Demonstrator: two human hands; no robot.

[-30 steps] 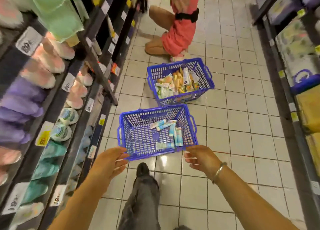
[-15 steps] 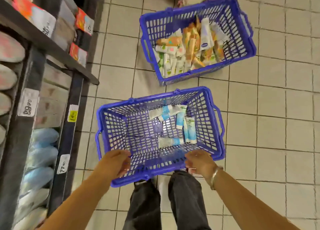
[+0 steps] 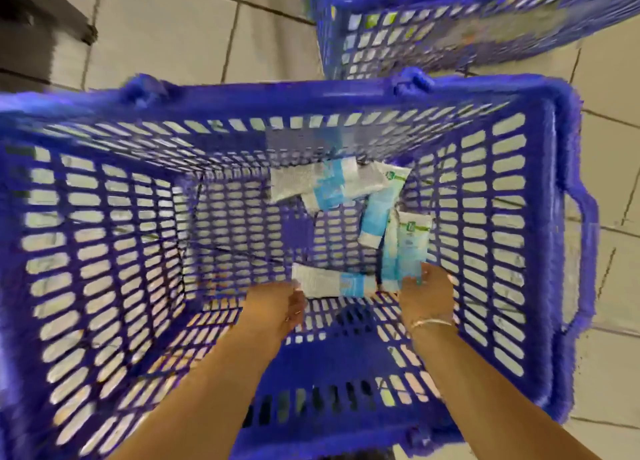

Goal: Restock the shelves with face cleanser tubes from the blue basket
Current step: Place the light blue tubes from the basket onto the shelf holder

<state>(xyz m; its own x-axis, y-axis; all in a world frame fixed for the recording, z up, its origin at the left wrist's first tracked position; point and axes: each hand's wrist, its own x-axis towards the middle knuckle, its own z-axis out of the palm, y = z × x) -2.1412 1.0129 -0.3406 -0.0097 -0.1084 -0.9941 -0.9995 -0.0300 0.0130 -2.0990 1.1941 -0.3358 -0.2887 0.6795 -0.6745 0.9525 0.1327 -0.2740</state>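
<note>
2 hands are seen reaching down inside the blue basket point(image 3: 86, 252), both forearms entering over its near rim. The right hand point(image 3: 427, 297), with a thin bracelet point(image 3: 431, 322) at the wrist, is placed at the lower ends of 2 upright-lying tubes and its fingers appear curled onto the right tube point(image 3: 412, 245); the contact is blurred. The left hand point(image 3: 277, 307) is held palm inward just beside the cap end of the near tube point(image 3: 332, 284), which lies crosswise on the basket floor; its fingers are loosely bent and whether the tube is touched cannot be told.

About 6 face cleanser tubes are counted, all white and light blue, all gathered in the right half of the basket floor: 1 crosswise by the hands, 2 side by side under the right hand, 1 angled tube point(image 3: 377, 214) above them, and 2 overlapping at the far wall point(image 3: 322, 184). The left half of the basket floor is left bare, giving open room there. The mesh walls rise on all 4 sides around the hands.

1 second basket point(image 3: 415, 37) is seen beyond the far rim, close but apart, on the tiled floor point(image 3: 166, 27). A dark shelf foot point(image 3: 31, 27) is seen at the upper left
</note>
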